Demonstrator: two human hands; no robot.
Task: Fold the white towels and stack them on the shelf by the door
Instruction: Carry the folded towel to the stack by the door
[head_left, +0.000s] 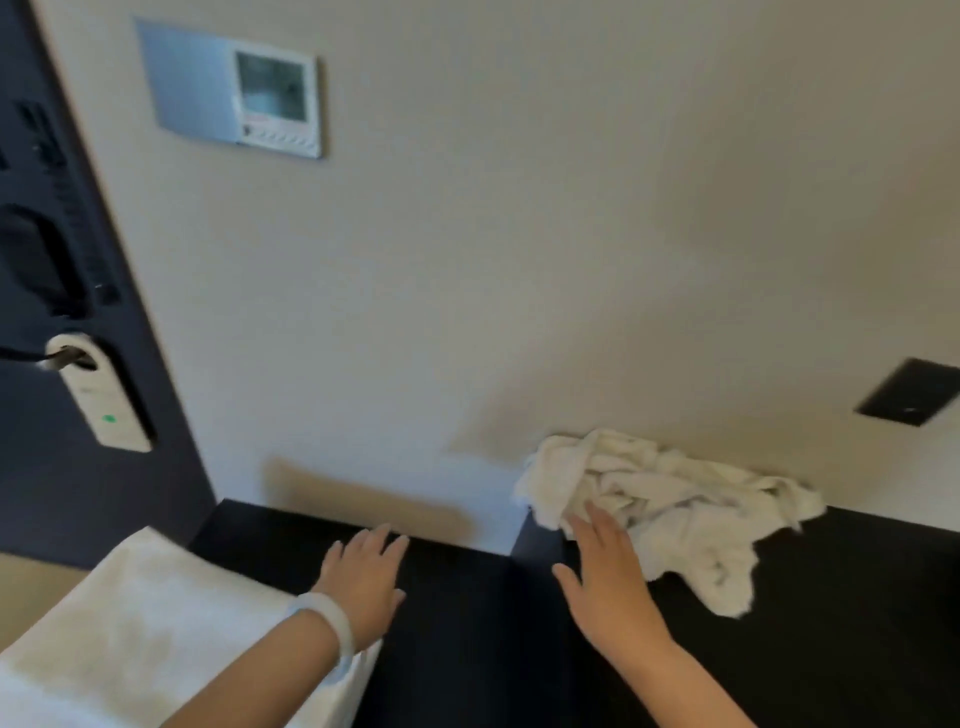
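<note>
1. Reaching forward, the right hand (608, 587) is spread flat with fingers straight and thumb out to the side. Its fingertips meet the near edge of the crumpled white towel (670, 499). Nothing is gripped.
2. The crumpled towel lies in a loose heap on the dark shelf (467, 649), on the right, pushed up against the beige wall (519, 260).
3. The left hand (361, 582) is also open, palm down with fingers straight and slightly fanned, low over the shelf top between the two towels. Whether it touches the surface cannot be told. It holds nothing. A pale wristband (332, 623) sits on that wrist.
4. A folded white towel (156, 613) sits at the near left end of the shelf as a neat flat block, partly under the left forearm.
5. A dark door (62, 467) stands at the left edge, just beside the shelf's far left corner. A white hanger tag (104, 400) with a green dot hangs from its handle.
6. A control panel (272, 98) with a small screen is mounted high on the wall. A dark rectangular plate (909, 392) is on the wall at right, above the crumpled towel.
7. The frame is slightly blurred.
</note>
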